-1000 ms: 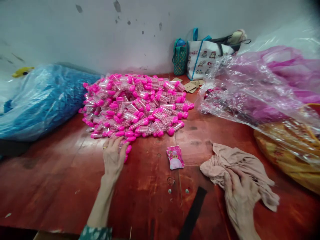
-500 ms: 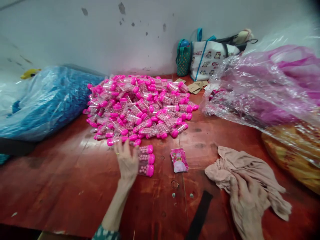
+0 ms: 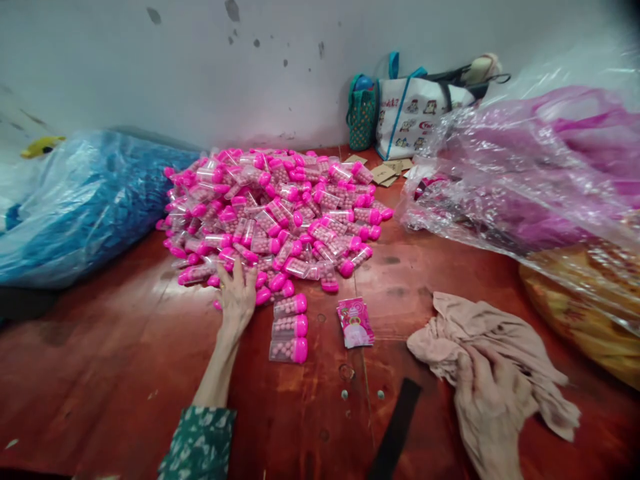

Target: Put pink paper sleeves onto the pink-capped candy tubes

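A big heap of small clear bottles (image 3: 280, 213) with bright pink caps and pink beads inside lies on the reddish table. My left hand (image 3: 236, 293) reaches into the heap's front edge, fingers spread over several bottles; none is plainly gripped. Three similar bottles (image 3: 287, 327) lie side by side in a row to its right, caps pointing right. Beyond the row sits a small stack of pink printed cards (image 3: 356, 323). At the right, my right hand (image 3: 493, 400) rests with bent fingers closed on a crumpled beige cloth (image 3: 505, 333); its fingertips are partly hidden.
A blue plastic-wrapped bundle (image 3: 100, 200) lies at the left. Clear and pink plastic bags (image 3: 530, 173) spread over the right, beside a yellow-brown bundle (image 3: 580, 300). A printed tote bag (image 3: 425, 117) and cardboard pieces (image 3: 390, 172) are at the back wall. A black strip (image 3: 397, 427) lies in front.
My left hand has moved left and away from the row into the heap, uncovering the three bottles. Bottles at the heap's front have shifted. My right hand stays on the cloth.
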### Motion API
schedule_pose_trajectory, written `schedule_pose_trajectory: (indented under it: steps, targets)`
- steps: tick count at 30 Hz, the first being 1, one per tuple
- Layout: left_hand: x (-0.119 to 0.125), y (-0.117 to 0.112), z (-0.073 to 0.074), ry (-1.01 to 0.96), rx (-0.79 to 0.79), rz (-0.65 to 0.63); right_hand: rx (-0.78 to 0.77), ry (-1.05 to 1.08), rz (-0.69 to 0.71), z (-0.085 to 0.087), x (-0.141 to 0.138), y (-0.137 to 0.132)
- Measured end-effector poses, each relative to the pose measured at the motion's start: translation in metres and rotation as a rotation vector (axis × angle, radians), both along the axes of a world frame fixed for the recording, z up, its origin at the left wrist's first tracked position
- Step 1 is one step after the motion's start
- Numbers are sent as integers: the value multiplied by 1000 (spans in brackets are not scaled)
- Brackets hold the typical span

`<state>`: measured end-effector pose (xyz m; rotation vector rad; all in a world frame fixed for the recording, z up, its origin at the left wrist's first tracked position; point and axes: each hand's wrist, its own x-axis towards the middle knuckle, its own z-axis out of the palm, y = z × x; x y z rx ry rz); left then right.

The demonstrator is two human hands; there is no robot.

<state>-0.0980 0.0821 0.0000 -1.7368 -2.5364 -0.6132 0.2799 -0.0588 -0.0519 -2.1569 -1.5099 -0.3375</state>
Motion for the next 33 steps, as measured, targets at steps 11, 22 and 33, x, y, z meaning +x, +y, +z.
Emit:
schedule_pose_trajectory:
  steps: [11, 22, 33]
  targets:
    - [53, -65, 17, -74, 281, -188, -14, 19, 4, 4, -1, -1]
    - [92, -101, -24, 260, -62, -580, 12, 206, 105, 21, 1, 0]
    - [109, -83, -23, 145, 20, -464, -139, 575, 385, 61, -81, 39]
